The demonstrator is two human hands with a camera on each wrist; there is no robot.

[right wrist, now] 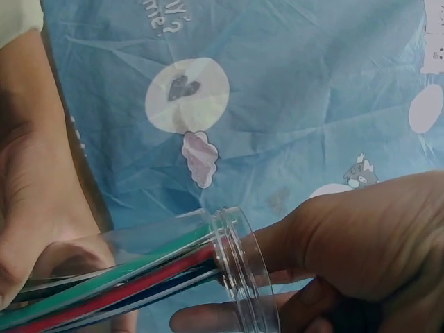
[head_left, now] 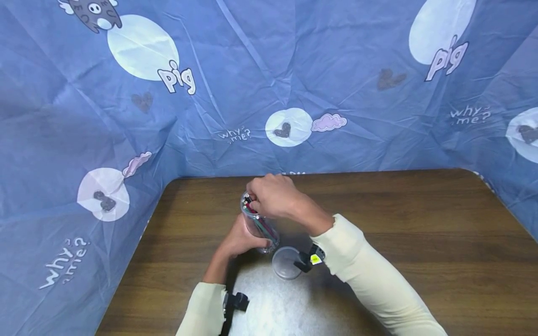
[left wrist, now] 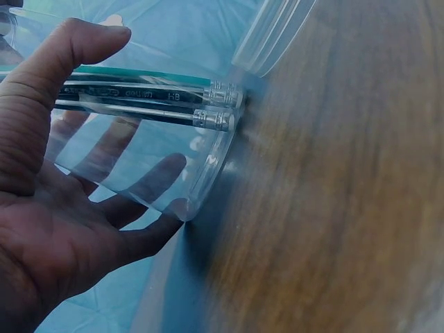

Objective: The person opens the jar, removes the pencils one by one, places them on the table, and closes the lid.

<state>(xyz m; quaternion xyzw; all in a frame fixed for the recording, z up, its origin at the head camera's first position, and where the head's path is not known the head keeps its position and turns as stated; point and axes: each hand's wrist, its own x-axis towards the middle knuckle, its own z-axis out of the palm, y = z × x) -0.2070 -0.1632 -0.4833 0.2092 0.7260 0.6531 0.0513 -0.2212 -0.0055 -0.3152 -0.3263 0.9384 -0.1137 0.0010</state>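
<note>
Clear plastic jar of pencils held above the brown wooden table [head_left: 420, 224].

I see my left hand [head_left: 239, 240] grasping the tilted clear plastic jar [head_left: 258, 224]; my right hand [head_left: 273, 196] pinches the coloured pencils [right wrist: 125, 288] at its mouth. The round clear lid [head_left: 286, 262] lies beside. The blue cloth [head_left: 252, 70] reads "pig", "why me?".

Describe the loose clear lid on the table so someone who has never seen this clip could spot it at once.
Start at the dark wooden table in front of the blue printed cloth. Near its middle, both hands work on a tilted clear jar of pencils. Just beside the jar's base lies the lid: a flat, round, transparent disc, empty and untouched, unlike the jar.
</note>
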